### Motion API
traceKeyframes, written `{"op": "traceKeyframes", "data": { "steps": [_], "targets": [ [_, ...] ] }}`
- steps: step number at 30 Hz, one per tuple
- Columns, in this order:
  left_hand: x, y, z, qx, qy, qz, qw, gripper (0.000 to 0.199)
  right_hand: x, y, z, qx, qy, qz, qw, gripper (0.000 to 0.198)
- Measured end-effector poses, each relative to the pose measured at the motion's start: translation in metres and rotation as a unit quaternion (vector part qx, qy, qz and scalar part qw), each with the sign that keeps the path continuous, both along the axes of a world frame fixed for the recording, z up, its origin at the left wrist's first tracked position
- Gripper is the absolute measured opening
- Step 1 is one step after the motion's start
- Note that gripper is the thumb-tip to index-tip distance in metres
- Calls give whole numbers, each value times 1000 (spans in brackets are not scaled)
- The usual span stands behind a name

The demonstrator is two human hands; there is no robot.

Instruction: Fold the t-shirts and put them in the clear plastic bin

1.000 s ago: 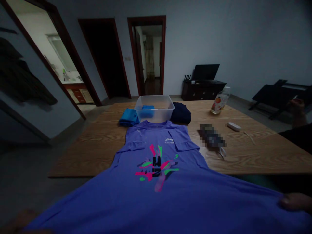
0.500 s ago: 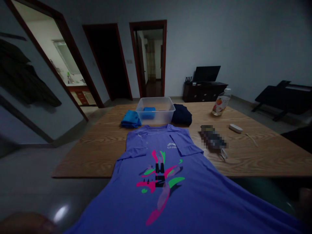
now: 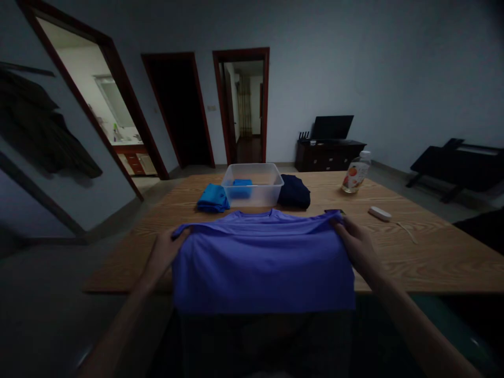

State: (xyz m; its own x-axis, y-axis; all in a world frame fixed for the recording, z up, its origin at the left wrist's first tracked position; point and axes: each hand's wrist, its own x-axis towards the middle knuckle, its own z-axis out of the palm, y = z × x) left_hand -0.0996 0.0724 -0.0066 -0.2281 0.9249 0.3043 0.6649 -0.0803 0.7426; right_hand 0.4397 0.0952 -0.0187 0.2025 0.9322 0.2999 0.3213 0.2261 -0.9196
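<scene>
A purple T-shirt [image 3: 263,268] stretches between my two hands, folded across its width, with its lower fold hanging past the table's front edge. My left hand [image 3: 167,251] pinches one corner of the cloth. The opposite corner is gripped by my right hand [image 3: 352,239]. The shirt's neckline lies flat on the table beyond the fold, and its printed front is covered. Just past the collar stands a clear plastic bin [image 3: 254,195] with a folded blue cloth [image 3: 241,188] inside.
Left of the bin lies a folded blue garment [image 3: 213,198]; right of it, a dark navy folded garment [image 3: 293,192]. On the right of the wooden table [image 3: 425,257] are a drink bottle [image 3: 355,173] and a white corded device [image 3: 380,213]. A dark object [image 3: 334,211] is mostly hidden behind my right hand.
Both hands have come up and forward from the frame's lower corners, bringing the shirt's lower part over its printed front. The view has tipped slightly upward.
</scene>
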Motion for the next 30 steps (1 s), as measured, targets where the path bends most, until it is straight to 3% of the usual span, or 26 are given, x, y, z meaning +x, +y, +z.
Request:
{"op": "traceKeyframes", "data": {
  "steps": [5, 9, 15, 19, 24, 30],
  "targets": [
    [11, 87, -37, -60, -31, -44, 997, 73, -11, 77, -41, 4, -96, -6, 995, 59],
    [12, 119, -59, -72, -13, -27, 997, 68, -13, 109, -59, -6, -150, -36, 988, 55],
    [13, 155, -73, -107, 62, 37, 992, 56, -15, 138, -66, -51, -257, -74, 962, 43],
    [11, 166, -81, -116, 120, 60, 984, 54, -18, 151, -67, -84, -331, -88, 936, 43],
    [14, 162, -87, -95, 181, 63, 977, 47, -23, 153, -66, -109, -415, -98, 898, 44],
    [13, 145, -80, -45, 222, 33, 973, 43, -35, 117, -54, -60, -491, -85, 865, 42]
  ]
}}
